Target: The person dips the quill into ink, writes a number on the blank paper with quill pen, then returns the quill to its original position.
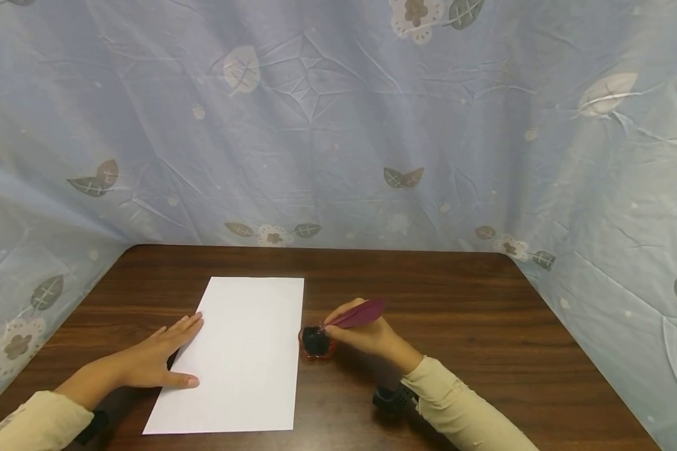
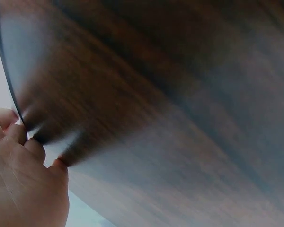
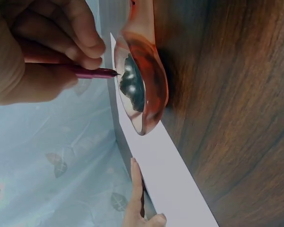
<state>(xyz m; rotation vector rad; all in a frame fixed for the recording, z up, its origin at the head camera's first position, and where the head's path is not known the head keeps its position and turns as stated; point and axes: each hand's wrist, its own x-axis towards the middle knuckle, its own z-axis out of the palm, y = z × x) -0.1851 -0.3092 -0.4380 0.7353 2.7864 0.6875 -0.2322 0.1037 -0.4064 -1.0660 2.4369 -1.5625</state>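
Note:
A white sheet of paper (image 1: pixel 248 357) lies on the brown table. My left hand (image 1: pixel 152 357) rests at its left edge with fingers stretched out and thumb over the paper. Just right of the sheet is a small glossy red-orange dish (image 3: pixel 154 80) with dark, shiny ink (image 3: pixel 132 87) inside. My right hand (image 1: pixel 367 338) pinches a quill pen with a purple-red feather (image 1: pixel 363 313) between thumb and fingers. In the right wrist view the pen's dark tip is right at the dish's rim, pointing toward the ink.
The wood-grain table (image 1: pixel 457 313) extends to both sides and behind the paper. A pale blue curtain (image 1: pixel 316 138) with leaf and flower prints surrounds its back and sides. Under my right wrist shows a black wrist device (image 1: pixel 392 398).

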